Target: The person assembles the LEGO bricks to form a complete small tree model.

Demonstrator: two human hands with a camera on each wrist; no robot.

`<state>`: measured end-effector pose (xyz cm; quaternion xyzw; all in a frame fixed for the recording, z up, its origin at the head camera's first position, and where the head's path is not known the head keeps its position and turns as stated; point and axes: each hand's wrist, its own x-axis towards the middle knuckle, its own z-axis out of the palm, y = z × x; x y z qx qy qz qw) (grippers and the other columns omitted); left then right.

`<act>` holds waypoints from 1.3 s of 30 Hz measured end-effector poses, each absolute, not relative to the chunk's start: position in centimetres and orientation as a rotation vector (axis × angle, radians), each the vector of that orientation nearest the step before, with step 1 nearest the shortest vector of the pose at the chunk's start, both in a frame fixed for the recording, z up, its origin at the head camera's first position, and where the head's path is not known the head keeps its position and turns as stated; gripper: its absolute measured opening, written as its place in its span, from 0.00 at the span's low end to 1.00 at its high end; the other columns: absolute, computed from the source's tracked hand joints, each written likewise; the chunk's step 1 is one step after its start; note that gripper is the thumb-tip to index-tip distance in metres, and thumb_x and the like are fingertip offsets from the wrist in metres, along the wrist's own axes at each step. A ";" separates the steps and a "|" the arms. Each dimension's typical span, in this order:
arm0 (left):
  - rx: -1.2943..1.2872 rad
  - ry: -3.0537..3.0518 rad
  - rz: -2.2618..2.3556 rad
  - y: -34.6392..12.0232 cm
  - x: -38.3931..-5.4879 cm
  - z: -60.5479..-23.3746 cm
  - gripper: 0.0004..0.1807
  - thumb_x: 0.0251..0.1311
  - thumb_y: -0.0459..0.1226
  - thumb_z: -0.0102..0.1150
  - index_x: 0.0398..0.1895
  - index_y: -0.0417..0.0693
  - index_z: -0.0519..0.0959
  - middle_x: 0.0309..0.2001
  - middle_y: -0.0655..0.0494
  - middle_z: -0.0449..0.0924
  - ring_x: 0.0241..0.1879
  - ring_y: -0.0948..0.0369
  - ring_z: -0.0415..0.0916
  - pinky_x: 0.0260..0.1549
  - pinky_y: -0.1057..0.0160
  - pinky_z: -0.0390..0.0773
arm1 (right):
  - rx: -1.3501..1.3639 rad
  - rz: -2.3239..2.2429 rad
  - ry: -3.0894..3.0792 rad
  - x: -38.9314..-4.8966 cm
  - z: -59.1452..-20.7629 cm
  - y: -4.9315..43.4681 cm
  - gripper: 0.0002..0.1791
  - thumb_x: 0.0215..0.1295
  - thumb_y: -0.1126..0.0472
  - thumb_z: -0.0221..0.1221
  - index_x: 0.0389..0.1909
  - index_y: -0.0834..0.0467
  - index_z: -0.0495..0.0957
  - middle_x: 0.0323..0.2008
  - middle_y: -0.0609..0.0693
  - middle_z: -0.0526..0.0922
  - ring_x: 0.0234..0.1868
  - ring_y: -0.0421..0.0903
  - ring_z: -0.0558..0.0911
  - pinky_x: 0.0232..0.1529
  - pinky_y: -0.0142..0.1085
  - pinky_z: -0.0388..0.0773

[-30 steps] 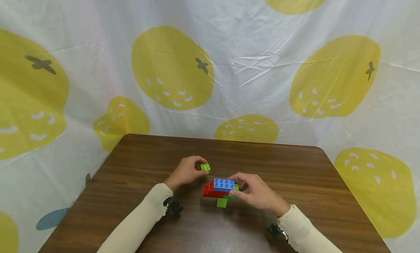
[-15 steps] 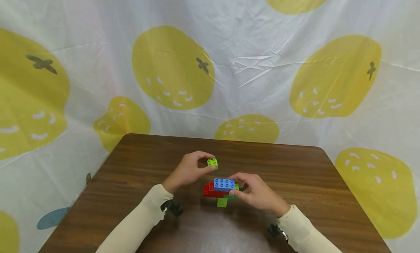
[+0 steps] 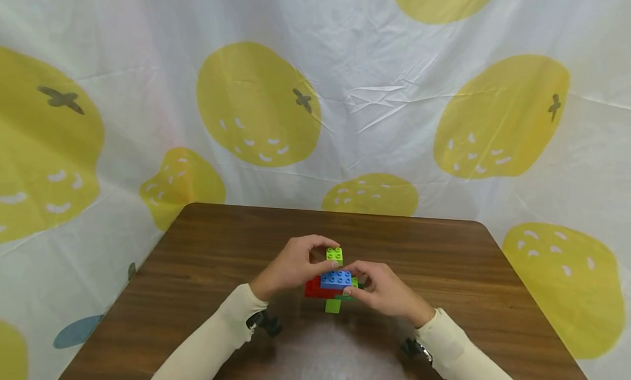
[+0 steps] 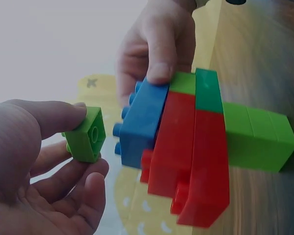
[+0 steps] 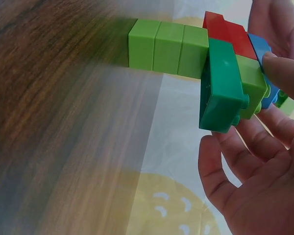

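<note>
My left hand [image 3: 291, 265] pinches a small lime toy brick [image 3: 334, 257] between thumb and fingers. Just above the blue brick [image 4: 143, 125] it hovers, and the left wrist view shows a gap between the lime brick's hollow underside and the blue studs. The blue brick tops a built block structure: below it lie red bricks [image 4: 175, 142], a lime brick [image 5: 250, 81] and a dark green brick [image 5: 224, 88], all on a column of stacked lime bricks [image 5: 167, 48] standing on the table. My right hand [image 3: 382, 289] grips the structure's right end, thumb against the blue brick.
The brown wood table [image 3: 222, 232] stretches around the structure on all sides. Behind it hangs a white curtain [image 3: 374, 122] printed with yellow fruit. Dark cameras sit on both wrists, the left one [image 3: 264, 322] low over the table.
My left hand has carried the small lime brick rightward, from left of the structure to over the blue brick. The right hand and the structure have stayed in place.
</note>
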<state>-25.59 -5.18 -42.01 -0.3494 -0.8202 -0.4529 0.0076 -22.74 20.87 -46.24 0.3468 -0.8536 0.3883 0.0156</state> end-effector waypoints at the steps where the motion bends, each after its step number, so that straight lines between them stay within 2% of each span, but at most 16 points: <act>1: -1.101 -2.564 -1.407 -5.1 -25.4 -41.9 0.20 0.67 0.44 0.72 0.60 0.50 0.84 0.48 0.58 0.87 0.39 0.66 0.83 0.40 0.68 0.85 | 1.080 1.211 -2.657 -22.7 -46.2 20.9 0.16 0.71 0.52 0.69 0.56 0.50 0.82 0.42 0.42 0.88 0.40 0.39 0.84 0.36 0.36 0.85; 10: -1.219 -2.556 -1.340 -4.5 -24.4 -42.1 0.20 0.65 0.41 0.74 0.58 0.47 0.85 0.51 0.55 0.88 0.43 0.62 0.85 0.40 0.70 0.84 | 1.090 1.177 -2.652 -22.6 -46.0 20.7 0.12 0.72 0.52 0.69 0.50 0.50 0.82 0.39 0.44 0.86 0.37 0.40 0.83 0.36 0.35 0.85; 16: -1.227 -2.578 -1.294 -4.8 -24.3 -42.5 0.19 0.64 0.41 0.75 0.57 0.48 0.85 0.50 0.55 0.88 0.41 0.67 0.84 0.40 0.70 0.83 | 1.086 1.201 -2.672 -22.5 -45.8 20.6 0.14 0.72 0.53 0.68 0.53 0.52 0.82 0.40 0.44 0.87 0.38 0.39 0.83 0.36 0.34 0.85; 25: -1.217 -2.576 -1.294 -5.1 -24.3 -43.2 0.18 0.65 0.43 0.75 0.55 0.49 0.86 0.48 0.57 0.89 0.41 0.67 0.83 0.41 0.69 0.83 | 1.073 1.236 -2.698 -22.5 -45.9 20.6 0.15 0.73 0.51 0.68 0.55 0.52 0.82 0.41 0.44 0.88 0.39 0.41 0.85 0.37 0.35 0.86; 39: -1.217 -2.539 -1.406 -4.9 -24.6 -43.9 0.17 0.62 0.41 0.77 0.52 0.49 0.87 0.46 0.55 0.88 0.40 0.67 0.83 0.40 0.70 0.84 | 1.078 1.208 -2.689 -22.7 -46.2 20.8 0.14 0.73 0.51 0.67 0.54 0.50 0.82 0.40 0.43 0.88 0.39 0.39 0.85 0.38 0.35 0.85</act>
